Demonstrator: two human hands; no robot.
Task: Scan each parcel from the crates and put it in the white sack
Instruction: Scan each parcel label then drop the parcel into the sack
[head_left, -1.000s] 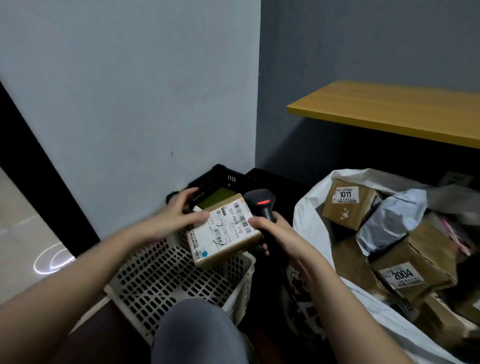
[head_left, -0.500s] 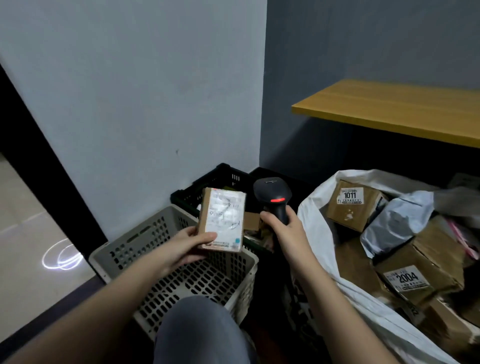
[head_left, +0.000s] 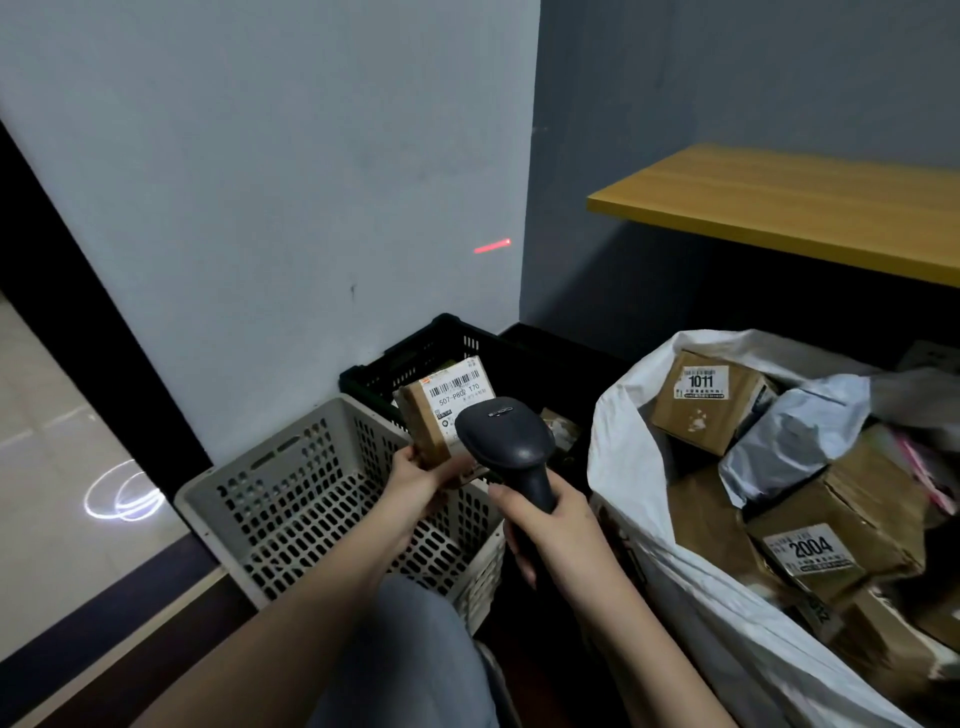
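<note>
Scanning is the step in hand, seen from the single head view. The left hand (head_left: 415, 475) pinches a small brown parcel (head_left: 441, 410) by its lower edge, thumb and fingers clamped on the cardboard, and holds it upright above the far rim of the pale crate (head_left: 291, 499), with its barcode label facing the camera. The right hand (head_left: 558, 530) is wrapped tight round the handle of a black scanner (head_left: 506, 441), whose head sits just in front of the parcel and covers the label's lower part. A short red line of light (head_left: 492, 246) lies on the wall well above the parcel, so the beam seems to be missing the barcode. A black crate (head_left: 441, 348) stands behind the pale one, against the wall. To the right, the white sack (head_left: 623, 415) gapes open, already holding several boxes and a grey mailer bag.

Next, I judge, the scanner must tip down until the beam crosses the barcode; after that the parcel goes right, into the sack.
</note>
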